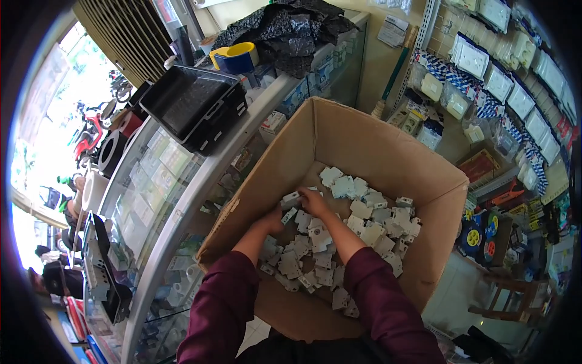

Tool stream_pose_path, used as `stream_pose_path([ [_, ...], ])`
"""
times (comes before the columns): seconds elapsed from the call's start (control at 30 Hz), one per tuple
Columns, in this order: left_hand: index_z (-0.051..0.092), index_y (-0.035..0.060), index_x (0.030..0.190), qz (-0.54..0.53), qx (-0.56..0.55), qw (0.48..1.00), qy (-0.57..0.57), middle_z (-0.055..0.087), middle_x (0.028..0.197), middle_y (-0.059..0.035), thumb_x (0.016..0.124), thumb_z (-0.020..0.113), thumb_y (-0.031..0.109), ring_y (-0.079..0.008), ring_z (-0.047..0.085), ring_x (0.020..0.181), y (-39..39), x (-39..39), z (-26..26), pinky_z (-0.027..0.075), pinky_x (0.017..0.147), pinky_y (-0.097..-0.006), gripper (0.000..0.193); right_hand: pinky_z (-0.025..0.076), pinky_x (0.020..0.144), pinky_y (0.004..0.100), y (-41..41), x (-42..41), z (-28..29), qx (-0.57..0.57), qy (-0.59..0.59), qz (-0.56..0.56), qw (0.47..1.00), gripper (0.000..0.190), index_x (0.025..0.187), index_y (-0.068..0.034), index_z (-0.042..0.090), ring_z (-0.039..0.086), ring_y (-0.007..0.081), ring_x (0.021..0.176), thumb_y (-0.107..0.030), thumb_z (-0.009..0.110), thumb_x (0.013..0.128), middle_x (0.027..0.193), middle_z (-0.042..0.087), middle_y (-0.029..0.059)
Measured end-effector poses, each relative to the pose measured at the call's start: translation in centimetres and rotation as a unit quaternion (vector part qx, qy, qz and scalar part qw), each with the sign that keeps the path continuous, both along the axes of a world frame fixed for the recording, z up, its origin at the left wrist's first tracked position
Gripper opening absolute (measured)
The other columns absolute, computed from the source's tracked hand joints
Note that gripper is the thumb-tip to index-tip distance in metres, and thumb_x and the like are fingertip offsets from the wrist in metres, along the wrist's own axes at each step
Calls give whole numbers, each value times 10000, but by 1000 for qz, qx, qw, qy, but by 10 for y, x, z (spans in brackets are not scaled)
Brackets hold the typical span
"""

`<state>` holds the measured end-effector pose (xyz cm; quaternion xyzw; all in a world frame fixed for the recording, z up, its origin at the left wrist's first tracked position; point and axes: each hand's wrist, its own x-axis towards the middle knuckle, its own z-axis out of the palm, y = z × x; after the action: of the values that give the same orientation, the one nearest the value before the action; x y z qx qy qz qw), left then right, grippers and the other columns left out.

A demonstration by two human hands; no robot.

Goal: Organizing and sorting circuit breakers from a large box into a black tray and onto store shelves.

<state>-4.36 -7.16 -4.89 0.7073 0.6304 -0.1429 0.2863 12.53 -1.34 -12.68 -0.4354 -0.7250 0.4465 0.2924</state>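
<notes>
Both of my hands reach down into a large open cardboard box (386, 145). Many small off-white plastic modules (320, 239), which look like circuit breakers, lie loose in a heap on its floor. My left hand (274, 219) is near the box's left wall, beside one module (290, 199); its fingers are mostly hidden, so its grip cannot be made out. The fingers of my right hand (313, 202) are bent at the right end of that same module and appear to hold it.
Left of the box runs a glass display counter (182, 200) with a metal edge. On it stand a black plastic tray (191, 104), a yellow and blue tape roll (235, 57) and crumpled black plastic (291, 34). A wooden stool (514, 295) is at the lower right.
</notes>
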Motion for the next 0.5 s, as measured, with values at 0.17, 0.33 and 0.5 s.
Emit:
stream_pose_path([
  [0.17,374,1,1248,81,160,950,-255,449,1222,-206,681,657,109,-333,445,1136,9,35,20,378,927,-387,644,485,756,321,7,55,-9,-85,135,-62,985,275,1133,-46,460,588,192,863,-83,518,866,944,594,90],
  [0.33,465,12,1128,34,333,882,-332,535,1064,-174,648,690,57,-328,526,1002,3,66,77,431,849,-363,531,479,863,386,-5,90,61,-326,431,-64,839,321,1244,-87,343,572,230,957,-87,397,927,1068,528,98],
  [0.5,548,18,1013,1,417,810,-412,579,958,-150,637,691,31,-317,564,918,1,81,130,455,786,-359,403,455,911,421,-4,95,137,-307,494,16,813,296,1222,-107,346,553,253,1018,-104,392,930,1123,504,99],
])
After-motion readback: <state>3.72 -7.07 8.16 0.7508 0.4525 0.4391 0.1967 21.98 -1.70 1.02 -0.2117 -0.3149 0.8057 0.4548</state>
